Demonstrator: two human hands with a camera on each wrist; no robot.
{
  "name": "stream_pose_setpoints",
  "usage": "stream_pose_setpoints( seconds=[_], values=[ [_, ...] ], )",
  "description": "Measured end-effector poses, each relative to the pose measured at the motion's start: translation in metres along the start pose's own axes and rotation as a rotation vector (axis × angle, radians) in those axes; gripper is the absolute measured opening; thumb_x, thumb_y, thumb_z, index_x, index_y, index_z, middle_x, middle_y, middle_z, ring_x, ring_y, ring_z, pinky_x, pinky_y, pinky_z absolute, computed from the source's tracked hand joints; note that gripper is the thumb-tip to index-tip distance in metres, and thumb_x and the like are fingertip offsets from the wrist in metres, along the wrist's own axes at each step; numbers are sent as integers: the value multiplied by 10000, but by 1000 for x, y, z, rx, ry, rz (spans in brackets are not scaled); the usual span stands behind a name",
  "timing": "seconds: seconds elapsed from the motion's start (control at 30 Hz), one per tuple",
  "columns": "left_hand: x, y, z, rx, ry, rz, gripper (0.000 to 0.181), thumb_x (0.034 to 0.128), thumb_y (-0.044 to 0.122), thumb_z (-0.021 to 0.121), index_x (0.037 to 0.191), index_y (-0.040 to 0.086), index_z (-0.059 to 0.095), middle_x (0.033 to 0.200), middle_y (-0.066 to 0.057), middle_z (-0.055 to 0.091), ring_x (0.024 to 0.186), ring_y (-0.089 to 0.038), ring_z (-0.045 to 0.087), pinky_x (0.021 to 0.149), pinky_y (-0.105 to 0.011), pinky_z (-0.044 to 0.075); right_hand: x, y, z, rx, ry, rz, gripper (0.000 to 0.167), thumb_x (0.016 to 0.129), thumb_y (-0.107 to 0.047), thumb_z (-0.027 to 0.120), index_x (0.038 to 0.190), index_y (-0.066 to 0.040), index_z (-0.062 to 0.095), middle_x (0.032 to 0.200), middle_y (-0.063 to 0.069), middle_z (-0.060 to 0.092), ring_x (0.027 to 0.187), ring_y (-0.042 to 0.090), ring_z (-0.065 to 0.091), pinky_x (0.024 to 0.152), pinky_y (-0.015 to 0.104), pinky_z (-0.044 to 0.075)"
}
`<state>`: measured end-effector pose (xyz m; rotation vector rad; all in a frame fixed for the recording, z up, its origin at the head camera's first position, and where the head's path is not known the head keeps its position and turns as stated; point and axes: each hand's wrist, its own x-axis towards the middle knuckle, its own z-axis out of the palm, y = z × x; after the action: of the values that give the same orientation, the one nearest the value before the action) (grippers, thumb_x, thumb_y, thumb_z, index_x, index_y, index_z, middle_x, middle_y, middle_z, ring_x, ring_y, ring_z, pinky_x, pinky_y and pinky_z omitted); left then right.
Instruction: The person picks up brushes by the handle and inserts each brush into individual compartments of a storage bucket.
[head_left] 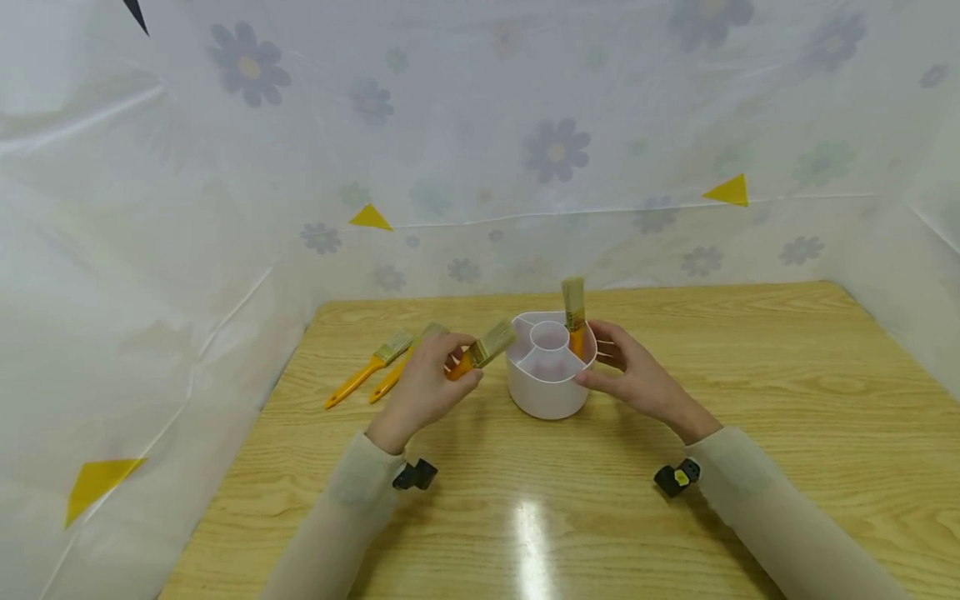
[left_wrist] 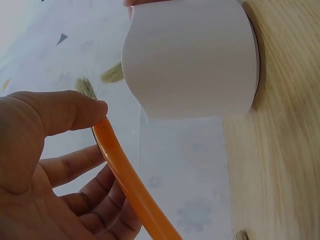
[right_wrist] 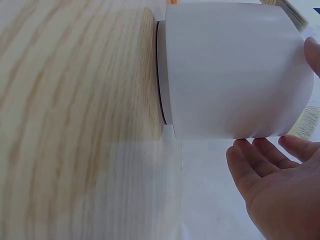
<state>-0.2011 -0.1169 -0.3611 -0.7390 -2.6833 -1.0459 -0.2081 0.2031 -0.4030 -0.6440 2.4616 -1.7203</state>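
Observation:
A white round holder (head_left: pixel 548 400) with compartments around a central ring stands on the table; one brush (head_left: pixel 573 304) is upright in its right compartment, bristles up. My left hand (head_left: pixel 429 385) pinches an orange-handled brush (head_left: pixel 493 342) between thumb and fingers, left of the holder, its bristles up and tilted toward the rim. In the left wrist view the orange handle (left_wrist: pixel 131 182) slants down past the fingers. My right hand (head_left: pixel 637 375) holds the holder's right side, thumb at the front rim, fingers behind; in the right wrist view its fingertips (right_wrist: pixel 257 145) touch the white wall (right_wrist: pixel 230 70).
Two more brushes lie on the wooden table (head_left: pixel 525 500) at the left, one (head_left: pixel 363 377) fully visible and another (head_left: pixel 387 382) partly behind my left hand. Plastic sheeting with flowers (head_left: pixel 556 150) and yellow triangles (head_left: pixel 371 218) rises behind the table and along its sides.

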Motion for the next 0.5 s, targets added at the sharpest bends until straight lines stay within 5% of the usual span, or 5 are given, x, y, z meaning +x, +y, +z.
stream_pose_setpoints(
  seconds=[0.5],
  values=[
    [-2, 11, 0, -23, 19, 23, 386, 859, 194, 712, 1219, 92, 617, 946, -21, 546, 800, -155, 532, 691, -290, 493, 0, 1, 0, 11, -6, -3, 788, 868, -217, 719, 1497, -127, 254, 1494, 121, 317, 1328, 391, 355, 1048, 593, 292]
  ],
)
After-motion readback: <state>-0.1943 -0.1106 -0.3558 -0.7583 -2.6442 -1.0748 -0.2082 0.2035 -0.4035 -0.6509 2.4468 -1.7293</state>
